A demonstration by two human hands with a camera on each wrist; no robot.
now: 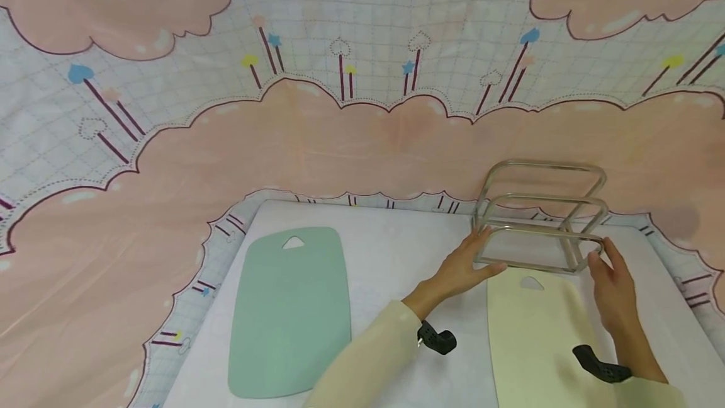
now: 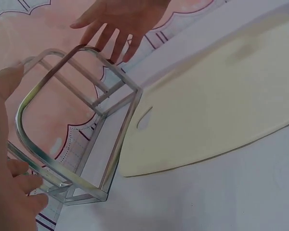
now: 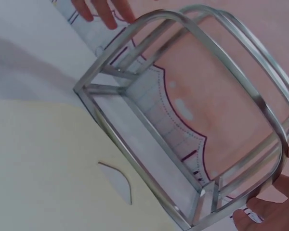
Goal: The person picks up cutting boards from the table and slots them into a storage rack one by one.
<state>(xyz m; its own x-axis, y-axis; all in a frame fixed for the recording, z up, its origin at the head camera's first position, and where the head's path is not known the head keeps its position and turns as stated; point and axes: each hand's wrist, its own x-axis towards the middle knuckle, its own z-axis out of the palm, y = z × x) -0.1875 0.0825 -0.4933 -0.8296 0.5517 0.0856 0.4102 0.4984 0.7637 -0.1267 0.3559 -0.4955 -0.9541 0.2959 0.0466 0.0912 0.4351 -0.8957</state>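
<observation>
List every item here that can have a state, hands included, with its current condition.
Metal rack: upright, holding no board.
Green board: lying flat, apart from the rack.
Cream board: lying flat, far end at the rack's near bottom edge; whether it goes underneath is unclear.
Left hand: at the rack's left side, thumb spread.
Right hand: at the rack's right side.

The head camera looks forward and down over the white tabletop [image 1: 408,244]; both wrist cameras face, tilted and close up, the metal rack [image 1: 544,232] and cream cutting board's [image 1: 538,332] handle-hole end, shared by all three.
</observation>
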